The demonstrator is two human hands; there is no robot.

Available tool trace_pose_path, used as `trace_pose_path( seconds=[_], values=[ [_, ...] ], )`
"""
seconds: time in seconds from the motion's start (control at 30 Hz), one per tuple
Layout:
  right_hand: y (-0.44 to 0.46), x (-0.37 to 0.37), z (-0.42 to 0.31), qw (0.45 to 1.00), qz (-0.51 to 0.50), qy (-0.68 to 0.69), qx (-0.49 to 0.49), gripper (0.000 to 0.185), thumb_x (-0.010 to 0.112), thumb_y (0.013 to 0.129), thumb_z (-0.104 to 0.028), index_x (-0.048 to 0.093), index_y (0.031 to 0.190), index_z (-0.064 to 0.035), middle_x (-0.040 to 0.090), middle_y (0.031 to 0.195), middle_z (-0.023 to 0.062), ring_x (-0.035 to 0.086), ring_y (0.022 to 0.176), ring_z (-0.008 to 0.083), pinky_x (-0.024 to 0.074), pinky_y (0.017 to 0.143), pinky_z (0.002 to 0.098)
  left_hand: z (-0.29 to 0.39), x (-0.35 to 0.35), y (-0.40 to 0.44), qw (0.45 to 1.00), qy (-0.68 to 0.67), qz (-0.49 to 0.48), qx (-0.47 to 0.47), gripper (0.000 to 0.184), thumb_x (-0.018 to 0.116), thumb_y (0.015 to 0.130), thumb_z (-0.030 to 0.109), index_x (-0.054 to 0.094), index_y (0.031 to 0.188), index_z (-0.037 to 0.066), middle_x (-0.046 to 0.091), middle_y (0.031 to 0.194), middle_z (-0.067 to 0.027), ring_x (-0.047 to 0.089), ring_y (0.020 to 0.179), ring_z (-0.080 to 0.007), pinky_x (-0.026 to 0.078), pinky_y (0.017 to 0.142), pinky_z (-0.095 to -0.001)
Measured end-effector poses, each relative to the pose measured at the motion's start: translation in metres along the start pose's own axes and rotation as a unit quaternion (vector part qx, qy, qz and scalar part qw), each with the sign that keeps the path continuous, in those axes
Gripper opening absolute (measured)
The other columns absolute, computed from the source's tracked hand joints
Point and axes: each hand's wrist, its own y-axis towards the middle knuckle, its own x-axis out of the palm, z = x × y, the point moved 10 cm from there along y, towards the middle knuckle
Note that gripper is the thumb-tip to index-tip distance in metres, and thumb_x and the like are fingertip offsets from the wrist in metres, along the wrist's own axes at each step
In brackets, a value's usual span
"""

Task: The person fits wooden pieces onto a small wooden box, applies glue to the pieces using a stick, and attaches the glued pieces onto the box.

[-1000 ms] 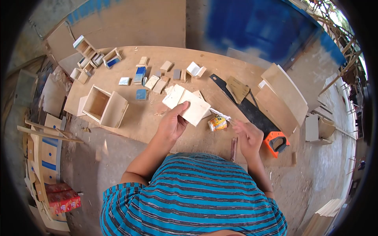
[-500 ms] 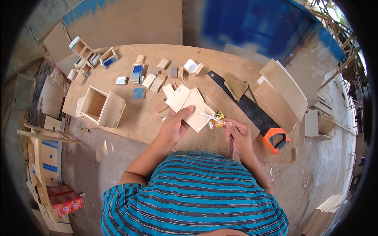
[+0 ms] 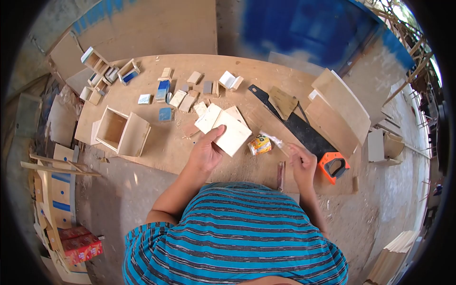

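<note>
Left hand (image 3: 207, 151) has its fingers pinched on a thin wood panel (image 3: 233, 135) above the worktop (image 3: 266, 72), thumb on top. Right hand (image 3: 302, 159) is gripping a white-smeared stick (image 3: 275, 141), tip right by the yellow cup (image 3: 260, 146), can't tell if they touch. Orange-handled saw (image 3: 314, 138) is just lying off to the right.

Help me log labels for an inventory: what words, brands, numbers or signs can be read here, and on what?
No text reads with certainty.
Small yellow-and-orange printed cup: dark markings, too small and blurred to read.
Shiny red printed carton: pale lettering, too blurred to read.
</note>
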Motion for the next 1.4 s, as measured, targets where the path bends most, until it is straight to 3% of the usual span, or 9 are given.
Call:
trace_pose_path(
  seconds=[0.07,0.2,0.33,0.43,0.67,0.77,0.87,0.97,1.4],
  values=[
    [0.005,-0.018,0.024,0.998,0.018,-0.004,0.053,0.016,0.058,0.088,-0.004,0.069,0.098,0.0017,0.062,0.068,0.0094,0.058,0.061,0.0135,0.0445,0.059,0.0278,-0.001,-0.008,0.003,1.0,0.008,0.014,-0.002,0.034,0.062,0.089,0.004,0.054,0.121,0.001,0.065,0.113,-0.0113,0.065,0.105,-0.0219,0.055,0.094,-0.0358],
    [0.019,-0.042,0.019,0.975,0.041,-0.216,0.024,0.013,0.06,0.085,-0.01,0.067,0.088,0.0003,0.063,0.075,0.0189,0.063,0.064,0.0316,0.0471,0.06,0.0343,-0.032,-0.026,0.017,0.997,0.018,0.024,-0.069,0.032,0.062,0.089,0.006,0.054,0.12,-0.002,0.066,0.112,-0.0123,0.065,0.105,-0.0233,0.055,0.094,-0.036],
    [0.024,-0.03,0.046,0.976,-0.003,-0.211,0.052,0.014,0.062,0.084,-0.013,0.068,0.088,-0.0019,0.065,0.079,0.0194,0.065,0.075,0.0348,0.0496,0.065,0.037,-0.072,-0.011,0.019,0.988,-0.001,-0.066,-0.14,0.044,0.057,0.092,0.007,0.044,0.132,-0.004,0.058,0.129,-0.0193,0.059,0.117,-0.0298,0.05,0.101,-0.0423],
    [0.026,-0.007,0.053,0.977,-0.03,-0.21,0.001,0.015,0.061,0.084,-0.013,0.069,0.089,-0.0021,0.066,0.081,0.0194,0.065,0.075,0.0351,0.0503,0.065,0.0368,-0.093,-0.036,0.022,0.985,0.039,-0.015,-0.168,0.034,0.061,0.089,0.005,0.053,0.121,-0.004,0.065,0.115,-0.0153,0.065,0.105,-0.0253,0.055,0.094,-0.0364],
    [0.013,0.029,0.009,0.986,-0.125,-0.112,0.019,0.014,0.06,0.085,-0.009,0.07,0.091,-0.0006,0.069,0.083,0.0169,0.067,0.077,0.0321,0.0508,0.065,0.0329,-0.1,-0.072,0.02,0.973,0.081,0.011,-0.215,0.044,0.062,0.086,0.008,0.05,0.128,-0.001,0.063,0.119,-0.0147,0.063,0.108,-0.0278,0.051,0.096,-0.0419],
    [0.006,0.05,-0.013,0.972,-0.122,-0.146,-0.141,0.014,0.061,0.083,-0.009,0.07,0.091,-0.0035,0.067,0.078,0.013,0.066,0.073,0.0298,0.051,0.061,0.0349,-0.096,-0.078,0.022,0.971,0.105,0.011,-0.213,0.043,0.062,0.085,0.008,0.051,0.126,-0.002,0.064,0.114,-0.0142,0.063,0.108,-0.0285,0.051,0.097,-0.0423],
    [0.003,0.069,-0.026,0.914,-0.178,-0.305,-0.199,0.013,0.061,0.08,-0.011,0.069,0.09,-0.0075,0.062,0.074,0.0095,0.064,0.071,0.0281,0.0506,0.06,0.0393,-0.092,-0.082,0.026,0.968,0.139,0.02,-0.206,0.043,0.062,0.085,0.008,0.051,0.125,-0.002,0.064,0.115,-0.0153,0.063,0.108,-0.0288,0.051,0.097,-0.0427],
    [0.002,0.077,-0.033,0.889,-0.214,-0.322,-0.244,0.012,0.061,0.079,-0.014,0.066,0.089,-0.0105,0.059,0.072,0.0079,0.062,0.071,0.0275,0.0497,0.06,0.0411,-0.092,-0.083,0.027,0.965,0.172,0.004,-0.2,0.044,0.062,0.083,0.006,0.051,0.125,-0.003,0.064,0.114,-0.0151,0.063,0.106,-0.0284,0.05,0.096,-0.0419],
    [0.023,0.096,-0.006,0.851,-0.355,-0.34,-0.182,0.013,0.057,0.083,-0.015,0.067,0.086,-0.0071,0.066,0.077,0.0123,0.064,0.078,0.033,0.049,0.068,0.0442,-0.083,-0.069,0.031,0.957,0.248,-0.033,-0.147,0.046,0.064,0.078,0.003,0.053,0.122,-0.003,0.065,0.108,-0.0131,0.064,0.099,-0.0255,0.052,0.091,-0.0393]
  ],
)
